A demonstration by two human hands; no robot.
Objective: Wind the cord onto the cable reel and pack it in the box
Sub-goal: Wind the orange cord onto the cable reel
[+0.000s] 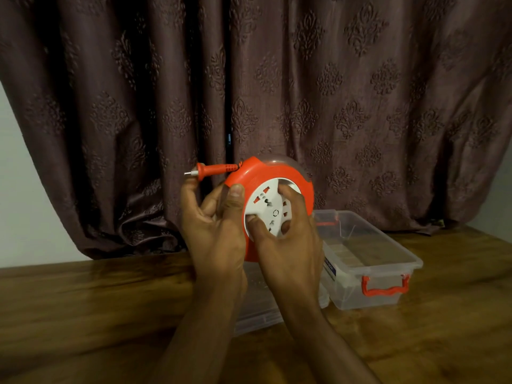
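Note:
I hold an orange round cable reel (277,170) upright above the table. Its white socket hub (267,202) faces me. My left hand (214,225) grips the reel's left edge, thumb on the orange rim. My right hand (288,231) grips the white hub, fingers curled around it. The orange plug (206,170) sticks out to the left from the top of the reel; no loose cord shows. A clear plastic box (393,259) with orange latches stands open on the table to the right, just behind the reel.
The clear lid (257,306) lies flat on the wooden table (83,295) under my forearms. A dark patterned curtain (277,79) hangs close behind the table. Bare wood stretches to the left and at the front right.

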